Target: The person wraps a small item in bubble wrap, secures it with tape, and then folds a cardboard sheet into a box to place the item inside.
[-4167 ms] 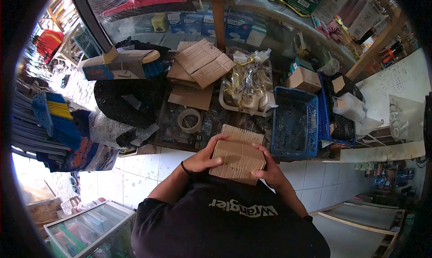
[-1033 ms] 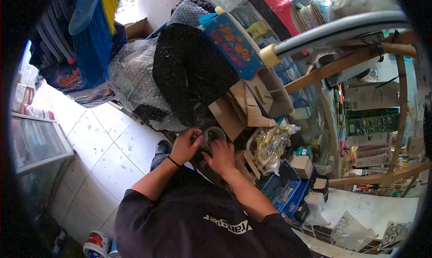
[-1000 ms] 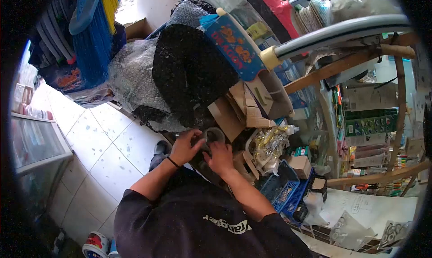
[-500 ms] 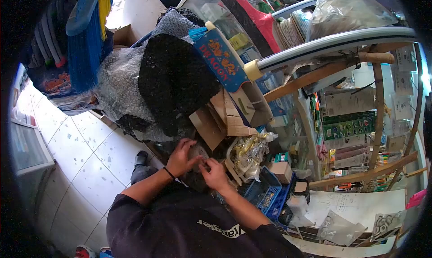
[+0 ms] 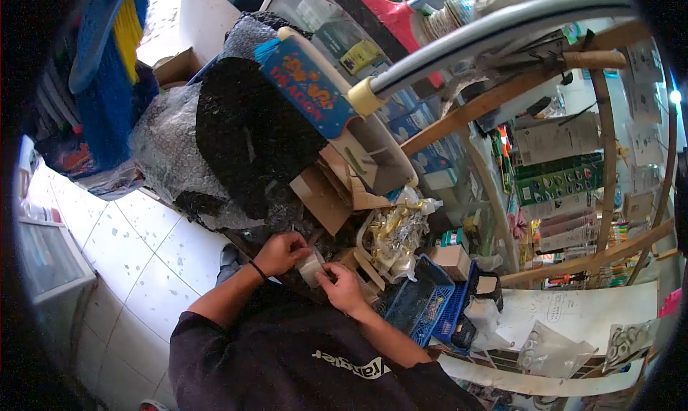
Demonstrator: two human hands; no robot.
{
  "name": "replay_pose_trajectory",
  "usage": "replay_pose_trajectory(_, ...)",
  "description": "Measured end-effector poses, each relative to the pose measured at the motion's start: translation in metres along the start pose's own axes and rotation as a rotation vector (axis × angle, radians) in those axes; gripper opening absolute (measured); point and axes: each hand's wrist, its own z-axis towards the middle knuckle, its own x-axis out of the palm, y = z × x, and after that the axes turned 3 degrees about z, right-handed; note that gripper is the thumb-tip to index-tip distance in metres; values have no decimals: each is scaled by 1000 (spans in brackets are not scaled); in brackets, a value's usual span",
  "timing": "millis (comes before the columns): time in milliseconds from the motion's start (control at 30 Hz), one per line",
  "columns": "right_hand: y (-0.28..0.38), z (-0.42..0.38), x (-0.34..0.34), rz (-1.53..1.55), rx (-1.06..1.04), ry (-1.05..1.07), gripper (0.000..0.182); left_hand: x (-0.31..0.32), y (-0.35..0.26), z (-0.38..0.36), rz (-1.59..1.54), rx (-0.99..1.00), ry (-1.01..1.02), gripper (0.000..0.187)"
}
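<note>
A small, pale, shiny packet (image 5: 310, 270) is between my two hands; what is in it I cannot make out. My left hand (image 5: 282, 254), with a dark band at the wrist, has its fingers curled at the packet's upper end. On the lower right, my right hand (image 5: 342, 288) pinches the packet between thumb and fingers. Just beyond them stands an open cardboard box (image 5: 322, 197). To the right of the hands lies a heap of clear plastic bags with gold-coloured pieces (image 5: 398, 235).
Blue plastic baskets (image 5: 423, 296) sit right of my right hand. Bubble wrap (image 5: 166, 147) and black sheeting (image 5: 251, 124) cover a pile ahead. A blue "Dragon" box (image 5: 304, 85) leans by a metal rail (image 5: 502, 35). Tiled floor (image 5: 143, 253) lies to the left.
The pale packet now shows between my hands, which have moved slightly apart. My left fingers have curled in from being spread. The view has shifted a little.
</note>
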Motion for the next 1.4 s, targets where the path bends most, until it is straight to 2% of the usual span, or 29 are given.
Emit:
replay_pose_trajectory(200,3,-13,-18,62,10,-22,25,11,-15,3,10,183,-115,19)
replay_pose_trajectory(267,4,-19,-20,48,-31,-28,22,14,-15,2,-31,117,-42,19)
replay_pose_trajectory(400,1,-27,-20,91,71,63,22,16,-12,-3,-47,-2,43,20)
replay_pose_trajectory(500,0,-27,-18,81,49,101,21,17,0,-5,-32,78,33,20)
replay_pose_trajectory(700,13,-23,-18,106,-57,130,20,8,-12,-17,-42,-35,-9,20)
replay_pose_trajectory(800,12,-19,-20,121,-68,112,19,6,-29,-22,-134,-34,19,27)
replay_pose_trajectory(900,8,-18,-20,144,-41,77,17,17,-35,-28,147,265,-75,41)
replay_pose_trajectory(1000,7,-17,-27,216,-50,96,16,25,-57,-35,193,287,-43,52)
replay_pose_trajectory(1033,2,-17,-27,286,31,81,19,27,-59,-35,242,321,-70,55)
replay_pose_trajectory(1133,12,-20,-38,472,98,78,17,22,-73,-35,361,437,-108,56)
replay_pose_trajectory(1233,28,-26,-50,342,22,2,16,17,-85,-31,342,509,-129,51)
replay_pose_trajectory(1400,25,-36,-66,231,-92,-83,14,13,-98,-20,266,522,-32,53)
